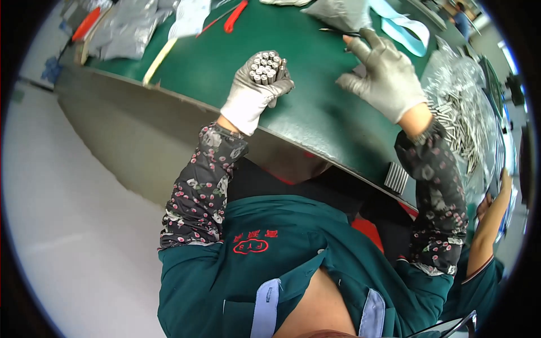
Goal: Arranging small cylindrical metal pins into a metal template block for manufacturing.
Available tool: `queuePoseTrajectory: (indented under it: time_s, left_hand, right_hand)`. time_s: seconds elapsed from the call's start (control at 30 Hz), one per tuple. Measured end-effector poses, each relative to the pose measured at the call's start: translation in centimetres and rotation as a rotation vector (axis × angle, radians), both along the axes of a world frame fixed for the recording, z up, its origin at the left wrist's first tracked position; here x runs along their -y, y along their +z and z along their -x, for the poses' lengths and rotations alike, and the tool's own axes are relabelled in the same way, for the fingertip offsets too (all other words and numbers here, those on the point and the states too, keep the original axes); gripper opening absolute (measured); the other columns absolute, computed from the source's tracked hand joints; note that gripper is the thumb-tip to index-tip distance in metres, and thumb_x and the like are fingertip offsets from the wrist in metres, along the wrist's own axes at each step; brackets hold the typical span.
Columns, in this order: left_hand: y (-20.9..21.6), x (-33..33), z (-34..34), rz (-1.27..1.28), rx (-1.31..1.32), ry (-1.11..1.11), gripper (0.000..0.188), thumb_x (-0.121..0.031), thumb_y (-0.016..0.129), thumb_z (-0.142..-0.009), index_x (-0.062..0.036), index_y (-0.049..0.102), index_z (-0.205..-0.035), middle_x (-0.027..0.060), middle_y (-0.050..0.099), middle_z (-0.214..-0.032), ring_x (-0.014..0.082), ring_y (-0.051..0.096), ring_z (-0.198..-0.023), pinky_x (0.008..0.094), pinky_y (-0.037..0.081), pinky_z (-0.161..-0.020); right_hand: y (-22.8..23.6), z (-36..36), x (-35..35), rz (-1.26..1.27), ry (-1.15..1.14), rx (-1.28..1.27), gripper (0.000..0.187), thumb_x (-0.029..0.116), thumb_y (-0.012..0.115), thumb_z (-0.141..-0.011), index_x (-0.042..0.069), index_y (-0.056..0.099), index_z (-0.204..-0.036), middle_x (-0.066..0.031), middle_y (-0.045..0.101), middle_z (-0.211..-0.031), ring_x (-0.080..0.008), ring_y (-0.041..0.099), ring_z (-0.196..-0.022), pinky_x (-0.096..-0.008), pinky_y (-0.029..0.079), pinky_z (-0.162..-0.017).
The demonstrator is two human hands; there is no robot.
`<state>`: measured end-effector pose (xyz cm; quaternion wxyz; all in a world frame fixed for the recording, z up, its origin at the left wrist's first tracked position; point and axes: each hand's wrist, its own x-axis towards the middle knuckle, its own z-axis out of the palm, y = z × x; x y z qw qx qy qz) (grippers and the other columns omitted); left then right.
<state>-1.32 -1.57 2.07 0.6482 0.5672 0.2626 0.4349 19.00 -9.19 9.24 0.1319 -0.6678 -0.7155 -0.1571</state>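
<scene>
My left hand [256, 90], in a pale grey glove, is clamped around a bundle of small metal pins [265, 66]; they stand upright in my fist, their round ends showing just above my curled fingers. The fist rests on the green table [225, 62], close to its near edge. My right hand [383, 76], gloved the same, lies well to the right of the bundle with its fingers apart and spread flat toward the tabletop, gripping nothing. Just beyond its fingertips lies a thin dark tool [338, 32]. Further right of that hand, a clear plastic bag [451, 73] holds a loose heap of more pins [459, 127]
</scene>
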Motion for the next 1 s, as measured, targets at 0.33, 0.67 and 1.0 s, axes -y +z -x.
queuePoseTrajectory:
  time_s: [0.33,0.67,1.0]
  left_hand:
    - [-2.8,9.5,11.2,0.212,0.139,0.6,0.02,0.006,0.06,-0.076,-0.0047,0.053,-0.092,0.0018,0.056,-0.072,0.0044,0.046,-0.053,0.0174,0.031,-0.043]
    - [-5.0,15.9,7.9,0.424,0.029,0.864,0.013,0.001,0.063,-0.073,-0.0069,0.056,-0.079,-0.003,0.05,-0.065,0.0041,0.04,-0.047,0.0188,0.028,-0.042]
    - [-9.6,19.1,4.7,0.83,0.315,0.442,0.051,0.007,0.07,-0.071,-0.0038,0.049,-0.116,0.0002,0.061,-0.097,0.0089,0.06,-0.09,0.023,0.05,-0.081]
  right_hand:
    - [4.4,15.6,-0.9,0.626,0.555,0.143,0.027,0.031,0.052,-0.081,0.009,0.067,-0.08,-0.0131,0.065,-0.073,-0.0328,0.064,-0.071,-0.0424,0.052,-0.067]
    - [-12.1,11.4,1.1,1.079,0.507,-0.228,0.033,0.035,0.048,-0.084,0.014,0.066,-0.1,-0.0167,0.065,-0.091,-0.0361,0.062,-0.086,-0.0417,0.049,-0.079]
    - [-31.6,0.3,7.9,1.444,-0.036,-0.128,0.042,0.039,0.042,-0.084,0.014,0.059,-0.113,-0.0175,0.06,-0.111,-0.0377,0.056,-0.103,-0.0441,0.044,-0.09]
